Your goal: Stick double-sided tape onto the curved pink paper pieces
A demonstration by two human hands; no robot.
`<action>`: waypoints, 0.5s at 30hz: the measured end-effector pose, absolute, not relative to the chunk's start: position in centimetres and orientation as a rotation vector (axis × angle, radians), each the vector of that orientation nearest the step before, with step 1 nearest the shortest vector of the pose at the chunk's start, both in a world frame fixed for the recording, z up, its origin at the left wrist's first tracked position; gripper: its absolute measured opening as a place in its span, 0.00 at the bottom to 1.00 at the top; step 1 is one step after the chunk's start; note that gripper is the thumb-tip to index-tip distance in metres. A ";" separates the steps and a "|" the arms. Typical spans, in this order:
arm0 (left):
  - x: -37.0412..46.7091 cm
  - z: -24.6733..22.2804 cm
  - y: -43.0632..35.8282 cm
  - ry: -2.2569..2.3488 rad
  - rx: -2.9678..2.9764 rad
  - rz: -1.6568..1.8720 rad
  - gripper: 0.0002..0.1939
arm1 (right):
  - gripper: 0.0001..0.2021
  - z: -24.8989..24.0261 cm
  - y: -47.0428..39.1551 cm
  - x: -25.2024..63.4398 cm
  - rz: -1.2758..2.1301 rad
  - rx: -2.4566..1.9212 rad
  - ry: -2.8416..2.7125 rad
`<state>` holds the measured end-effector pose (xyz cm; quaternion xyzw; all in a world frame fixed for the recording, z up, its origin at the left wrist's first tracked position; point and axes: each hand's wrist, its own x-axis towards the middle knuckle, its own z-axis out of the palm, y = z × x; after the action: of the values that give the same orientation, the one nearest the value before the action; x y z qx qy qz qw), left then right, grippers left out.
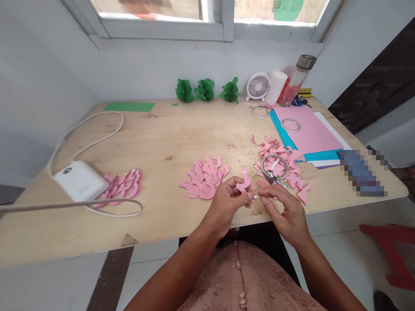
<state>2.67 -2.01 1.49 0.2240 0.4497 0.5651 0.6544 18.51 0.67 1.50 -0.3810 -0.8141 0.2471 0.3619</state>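
Observation:
A curved pink paper cutout is pinched in my left hand, near the front edge of the table. A small white patch that looks like tape sits at its upper end, and another white bit shows by my left thumb tip. Just to the right, my right hand has its thumb and index finger brought together close to that white bit. Whether anything is between those fingertips is too small to tell. Left of my hands lies a pile of similar pink cutouts.
Pink scraps lie at right, with a tape roll on them. Behind are paper sheets, a bottle, a fan and green paper figures. A white power bank with a cable stands at left beside more pink pieces.

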 end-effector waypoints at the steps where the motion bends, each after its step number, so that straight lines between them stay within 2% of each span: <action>1: 2.7 1.5 -2.1 1.026 0.514 1.289 0.19 | 0.06 1.5 0.6 18.4 0.642 -0.980 -2.096; 10: 2.5 1.7 -2.3 0.905 0.522 1.253 0.16 | 0.11 1.9 0.6 18.3 0.484 -0.767 -2.179; 15: 2.6 1.9 -2.5 0.904 0.511 1.256 0.14 | 0.10 1.8 0.7 18.5 0.380 -0.722 -2.213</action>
<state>2.61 -2.46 1.89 0.2281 0.4035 0.5606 0.6862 18.52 0.72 1.77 -0.2832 -0.8671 0.1491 0.3817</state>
